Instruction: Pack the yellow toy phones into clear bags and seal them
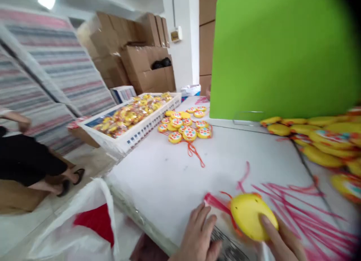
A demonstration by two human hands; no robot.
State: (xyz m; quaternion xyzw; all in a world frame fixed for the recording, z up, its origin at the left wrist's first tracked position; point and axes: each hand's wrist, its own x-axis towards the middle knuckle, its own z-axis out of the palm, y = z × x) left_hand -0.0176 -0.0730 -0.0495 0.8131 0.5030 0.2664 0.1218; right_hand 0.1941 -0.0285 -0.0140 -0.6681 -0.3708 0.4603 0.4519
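One yellow disc point(252, 220) lies at the near table point(169, 178) edge, back up, on pink cords point(296, 208). The right hand point(282, 242), cut off below, grips its near rim. The left hand point(197, 238) rests flat, fingers loose, on a clear printed bag point(225, 246); the print is unreadable. About fourteen spotted discs point(186, 123) cluster further off. One white tray point(132, 122) holds bagged ones. A blurred yellow pile point(324, 144) lies right, under a green board point(282, 54).

The right hand point(282, 240) is running off the bottom edge, only its fingers showing. The yellow toys point(324, 144) at the right edge are smearing into blur. A seated person point(25, 159) is getting cropped at middle left.
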